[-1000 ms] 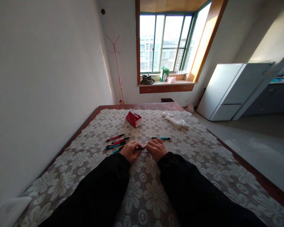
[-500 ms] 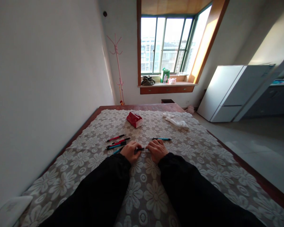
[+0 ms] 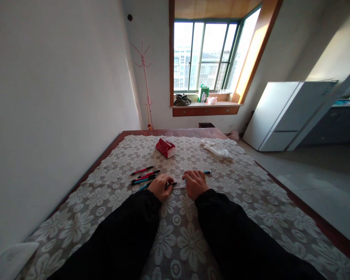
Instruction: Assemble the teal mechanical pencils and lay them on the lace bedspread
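Surface: I looked down on a bed covered by a grey lace spread with white flower patterns (image 3: pixel 175 241), a dark wooden bed frame (image 3: pixel 317 221) showing along its edges.
Left hand: my left hand (image 3: pixel 160 187) rested on the spread, its grip curled around the end of a slim dark pen (image 3: pixel 172 184) that lay across the gap between the two hands.
Right hand: my right hand (image 3: pixel 195 183) lay just beside the left, fingers bent down over the spread. I could not tell whether its grip closed on the pen or on the small pale piece under the fingertips.
Blue pen: a blue pen (image 3: pixel 207 172) showed only its tip, poking out just past the right hand's knuckles.
Pen cluster: a loose group of red, blue and black pens (image 3: pixel 144 176) lay on the spread just left of the left hand.
Further off: a red tissue packet with white tissue showing (image 3: pixel 165 147) and a crumpled clear plastic bag (image 3: pixel 217 148) sat farther up the bed, well apart from the hands.
Sleeves: both forearms wore black sleeves (image 3: pixel 125 229).
Room: a white wall stood on the left, a pink coat stand (image 3: pixel 146 83) in the corner, a green-framed window (image 3: pixel 205 54) ahead, and a white refrigerator (image 3: pixel 282 112) on the right.
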`<act>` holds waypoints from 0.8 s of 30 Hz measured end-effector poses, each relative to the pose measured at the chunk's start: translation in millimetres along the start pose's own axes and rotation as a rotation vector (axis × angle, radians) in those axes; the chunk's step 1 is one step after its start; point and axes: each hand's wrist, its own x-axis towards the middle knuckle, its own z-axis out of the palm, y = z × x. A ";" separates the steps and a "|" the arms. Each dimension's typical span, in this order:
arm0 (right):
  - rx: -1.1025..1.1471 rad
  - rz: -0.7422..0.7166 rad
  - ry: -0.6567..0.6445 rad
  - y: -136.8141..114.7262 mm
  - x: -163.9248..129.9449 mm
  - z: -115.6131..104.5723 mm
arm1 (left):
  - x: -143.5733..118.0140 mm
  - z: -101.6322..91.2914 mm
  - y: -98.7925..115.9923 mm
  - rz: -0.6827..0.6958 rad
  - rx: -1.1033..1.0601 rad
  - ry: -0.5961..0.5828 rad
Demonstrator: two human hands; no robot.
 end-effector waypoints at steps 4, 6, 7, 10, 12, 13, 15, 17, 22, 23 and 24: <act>0.090 -0.166 -0.052 1.9 -1.3 4.9 | 0.0 1.0 -2.9 -0.026 -0.025 0.030; 0.095 -0.170 -0.072 2.2 -1.0 5.9 | 0.0 1.2 -4.4 -0.025 -0.012 0.046; 0.087 -0.159 -0.073 2.0 -0.8 5.8 | 0.0 1.2 -5.0 -0.021 0.007 0.045; 0.039 -0.120 -0.060 0.6 -0.2 3.3 | -0.2 0.5 -5.4 -0.021 0.091 0.020; 0.004 -0.094 -0.064 -0.9 0.1 0.7 | -0.6 -0.8 -3.9 -0.032 0.134 0.021; -0.012 -0.081 -0.071 -1.7 0.4 -0.8 | -0.9 -1.7 -2.6 -0.035 0.147 0.032; -0.035 -0.054 -0.084 -3.1 0.9 -3.8 | -1.7 -3.8 1.0 -0.029 0.159 0.064; -0.048 -0.034 -0.093 -4.2 1.5 -6.3 | -2.8 -5.9 5.1 -0.001 0.159 0.078; -0.048 -0.013 -0.101 -5.0 2.2 -8.6 | -4.3 -7.1 9.9 0.042 0.145 0.062; -0.044 -0.007 -0.102 -5.0 2.2 -8.5 | -4.2 -6.6 9.5 0.045 0.142 0.060; -0.040 -0.001 -0.102 -5.0 2.2 -8.4 | -4.1 -6.0 8.8 0.045 0.139 0.061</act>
